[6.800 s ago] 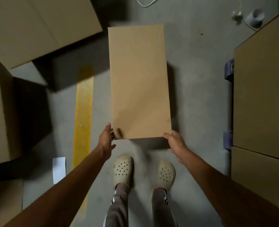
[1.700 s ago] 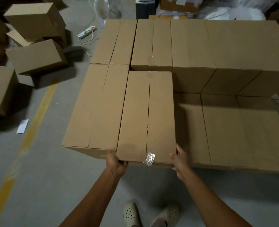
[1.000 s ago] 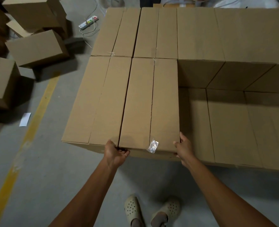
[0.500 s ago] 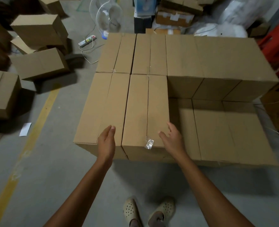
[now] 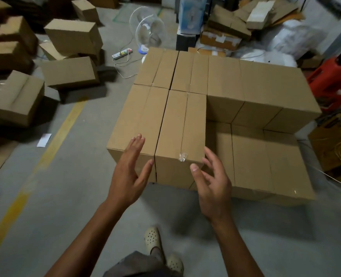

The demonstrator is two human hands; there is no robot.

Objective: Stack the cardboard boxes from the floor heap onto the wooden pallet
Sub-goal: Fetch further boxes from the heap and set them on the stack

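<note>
Concrete floor [image 5: 69, 212], loose boxes [image 5: 69, 71], fan [image 5: 150, 34]

We see through one wide-angle camera worn on our head, facing forward and tilted steeply down. Our left hand [image 5: 128, 172] and right hand [image 5: 213, 182] sit nearest the lens in the lower middle, forearms entering from the bottom edge, and our shoes [image 5: 152, 238] lie almost straight below. The stacked boxes [image 5: 183, 124] stand just ahead, filling mid-frame from above; the floor heap [image 5: 69, 56] lies farther off at upper left. The far clutter [image 5: 235, 27] reaches the top edge, and the picture's margins blur.
</note>
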